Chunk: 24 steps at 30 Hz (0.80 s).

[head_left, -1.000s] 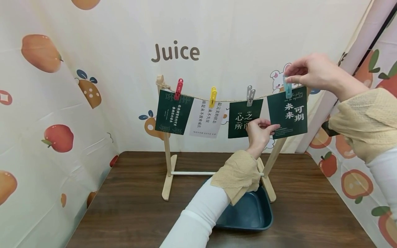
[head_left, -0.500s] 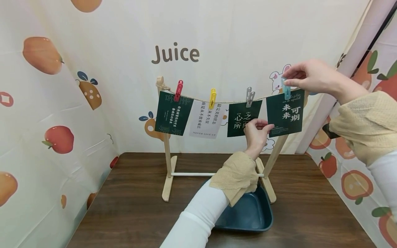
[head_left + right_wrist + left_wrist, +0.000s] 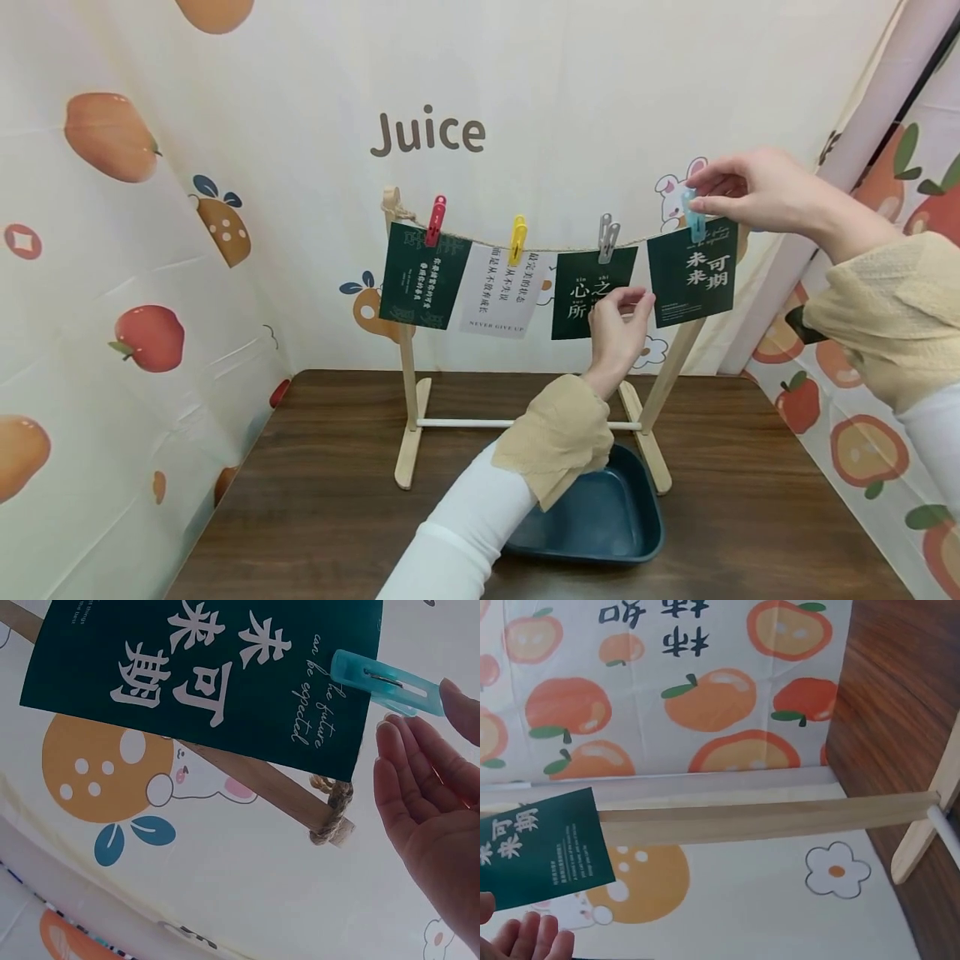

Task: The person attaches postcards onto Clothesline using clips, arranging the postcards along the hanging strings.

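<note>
A green card (image 3: pixel 692 273) with white characters hangs at the string's right end under a light blue clothespin (image 3: pixel 696 218). My right hand (image 3: pixel 772 196) is at this clothespin. In the right wrist view its thumb meets the clothespin's tail, while the loosely bent fingers (image 3: pixel 409 761) lie beside it, not squeezing. My left hand (image 3: pixel 618 329) is just left of the card's lower corner, thumb and fingers parted and holding nothing. It covers part of another green card (image 3: pixel 573 287), which hangs from a grey clothespin (image 3: pixel 608 239).
Further left hang a white card (image 3: pixel 498 292) under a yellow clothespin (image 3: pixel 517 240) and a green card (image 3: pixel 420 279) under a red clothespin (image 3: pixel 436 221). A wooden stand (image 3: pixel 408 375) carries the string. A dark blue tray (image 3: pixel 651 533) lies in front, partly behind my left arm.
My left fingers have let go of the right card's edge and drawn slightly left. My right fingers have loosened at the blue clothespin. The card has shifted a little upward at its lower edge.
</note>
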Tool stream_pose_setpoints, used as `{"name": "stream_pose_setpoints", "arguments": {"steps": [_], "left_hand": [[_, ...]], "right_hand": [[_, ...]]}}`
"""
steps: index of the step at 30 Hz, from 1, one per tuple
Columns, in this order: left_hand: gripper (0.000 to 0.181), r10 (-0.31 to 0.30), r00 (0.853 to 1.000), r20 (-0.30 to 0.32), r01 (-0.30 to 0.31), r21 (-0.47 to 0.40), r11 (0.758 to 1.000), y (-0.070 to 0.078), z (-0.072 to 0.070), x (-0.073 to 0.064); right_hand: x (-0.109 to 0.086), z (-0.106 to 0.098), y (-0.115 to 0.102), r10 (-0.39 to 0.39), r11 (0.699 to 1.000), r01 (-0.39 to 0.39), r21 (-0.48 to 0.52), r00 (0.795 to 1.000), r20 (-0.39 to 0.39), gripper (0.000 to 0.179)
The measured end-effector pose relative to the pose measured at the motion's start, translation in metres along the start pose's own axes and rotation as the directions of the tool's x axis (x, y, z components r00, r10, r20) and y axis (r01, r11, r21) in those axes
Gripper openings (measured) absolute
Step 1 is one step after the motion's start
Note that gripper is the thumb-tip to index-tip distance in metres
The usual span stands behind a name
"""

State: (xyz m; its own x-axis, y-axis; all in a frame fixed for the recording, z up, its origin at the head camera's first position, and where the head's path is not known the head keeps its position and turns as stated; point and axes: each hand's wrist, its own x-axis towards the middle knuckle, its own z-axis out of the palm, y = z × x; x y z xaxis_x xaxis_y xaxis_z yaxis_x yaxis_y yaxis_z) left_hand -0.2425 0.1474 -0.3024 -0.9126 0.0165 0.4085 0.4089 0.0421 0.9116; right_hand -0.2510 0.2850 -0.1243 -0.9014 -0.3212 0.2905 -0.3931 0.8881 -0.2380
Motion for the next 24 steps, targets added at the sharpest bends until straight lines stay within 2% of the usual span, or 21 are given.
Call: {"name": "stream_pose_setpoints", "arguments": {"steps": [6, 9, 11, 14, 17, 19, 22, 24], "left_hand": [[0.022, 0.066, 0.995, 0.072, -0.069, 0.037, 0.997, 0.003, -0.016, -0.006], [0.023, 0.102, 0.987, 0.128, -0.118, 0.125, 0.985, 0.003, -0.028, -0.009], [0.024, 0.136, 0.975, 0.175, -0.172, 0.21, 0.963, 0.002, -0.035, -0.011], [0.027, 0.181, 0.953, 0.244, -0.258, 0.337, 0.906, 0.001, -0.047, -0.014], [0.029, 0.206, 0.932, 0.298, -0.324, 0.432, 0.842, -0.002, -0.058, -0.017], [0.03, 0.215, 0.919, 0.329, -0.362, 0.497, 0.788, -0.005, -0.066, -0.019], [0.031, 0.224, 0.903, 0.367, -0.409, 0.573, 0.71, -0.009, -0.077, -0.023], [0.031, 0.227, 0.891, 0.392, -0.438, 0.618, 0.653, -0.011, -0.085, -0.025]], "right_hand": [[-0.007, 0.004, -0.001, -0.036, 0.999, 0.036, -0.004, 0.998, -0.054, 0.037], [-0.014, 0.008, -0.003, -0.032, 0.999, 0.032, -0.002, 0.994, -0.107, 0.038], [-0.02, 0.011, -0.006, -0.017, 1.0, 0.016, -0.008, 0.986, -0.166, 0.037], [-0.029, 0.019, -0.009, 0.028, 1.0, -0.026, 0.013, 0.96, -0.279, 0.035], [-0.04, 0.03, -0.011, 0.067, 0.998, -0.056, 0.04, 0.913, -0.402, 0.032], [-0.048, 0.037, -0.013, 0.086, 0.996, -0.06, 0.071, 0.882, -0.463, 0.031], [-0.056, 0.048, -0.017, 0.051, 0.998, -0.018, 0.067, 0.842, -0.536, 0.027], [-0.062, 0.058, -0.019, 0.021, 0.999, 0.009, 0.051, 0.827, -0.561, 0.026]]}}
